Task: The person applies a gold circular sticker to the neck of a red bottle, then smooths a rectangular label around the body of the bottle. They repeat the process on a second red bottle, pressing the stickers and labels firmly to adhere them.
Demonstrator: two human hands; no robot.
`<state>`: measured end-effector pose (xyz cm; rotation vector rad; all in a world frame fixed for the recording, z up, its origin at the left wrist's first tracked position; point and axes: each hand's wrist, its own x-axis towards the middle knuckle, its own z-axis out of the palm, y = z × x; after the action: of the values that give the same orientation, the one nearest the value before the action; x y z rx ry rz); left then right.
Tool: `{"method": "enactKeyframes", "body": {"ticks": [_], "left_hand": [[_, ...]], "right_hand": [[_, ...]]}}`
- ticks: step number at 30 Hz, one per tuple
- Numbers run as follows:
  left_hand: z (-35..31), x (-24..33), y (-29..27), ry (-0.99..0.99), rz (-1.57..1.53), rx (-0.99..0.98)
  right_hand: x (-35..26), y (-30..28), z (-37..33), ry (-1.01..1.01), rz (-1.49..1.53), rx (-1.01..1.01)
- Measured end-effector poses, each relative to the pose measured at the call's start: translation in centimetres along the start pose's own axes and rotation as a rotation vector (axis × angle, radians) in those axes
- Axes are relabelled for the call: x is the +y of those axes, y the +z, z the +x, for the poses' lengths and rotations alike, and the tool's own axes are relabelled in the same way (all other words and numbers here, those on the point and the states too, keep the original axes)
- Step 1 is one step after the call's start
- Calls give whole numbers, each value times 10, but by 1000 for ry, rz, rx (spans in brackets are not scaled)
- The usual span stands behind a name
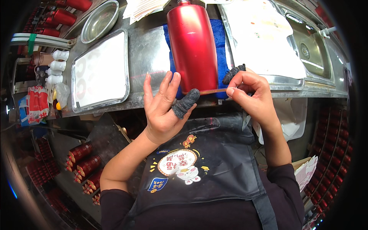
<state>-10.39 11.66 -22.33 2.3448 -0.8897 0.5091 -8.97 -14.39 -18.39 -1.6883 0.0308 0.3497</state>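
A glossy red bottle [193, 46] lies on a blue cloth [220, 42], its neck pointing away from me and its base toward me. My left hand [163, 105] is spread beside the base, fingers apart, with a knitted grey finger cover on one finger near the bottle's lower edge. My right hand [255, 96] pinches the end of a thin brownish strip [211, 91] between thumb and forefinger. Along the base the strip runs left toward the covered finger; whether that finger presses on it I cannot tell. Another dark finger cover [234, 73] is on my right hand.
A tray with a white sheet [102, 71] and a metal bowl [100, 21] stand left. White printed sheets [260, 38] cover a tray on the right, beside a sink [314, 67]. Red bottles [89, 166] stand low on the left. The metal bench edge runs before my apron.
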Motion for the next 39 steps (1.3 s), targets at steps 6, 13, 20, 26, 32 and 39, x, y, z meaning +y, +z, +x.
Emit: {"method": "enactKeyframes", "body": {"ticks": [6, 13, 20, 26, 32, 39], "left_hand": [[15, 8, -3, 31, 131, 22], [40, 19, 4, 97, 199, -62], [24, 0, 12, -118, -98, 128], [-10, -8, 3, -136, -139, 61], [-15, -7, 3, -70, -51, 21], [-5, -4, -1, -49, -49, -9]], "right_hand": [[6, 2, 3, -39, 21, -10], [12, 7, 7, -41, -15, -17], [5, 8, 4, 17, 4, -38], [-6, 4, -1, -50, -24, -22], [-2, 0, 0, -18, -3, -7], [6, 3, 5, -7, -11, -18]]}}
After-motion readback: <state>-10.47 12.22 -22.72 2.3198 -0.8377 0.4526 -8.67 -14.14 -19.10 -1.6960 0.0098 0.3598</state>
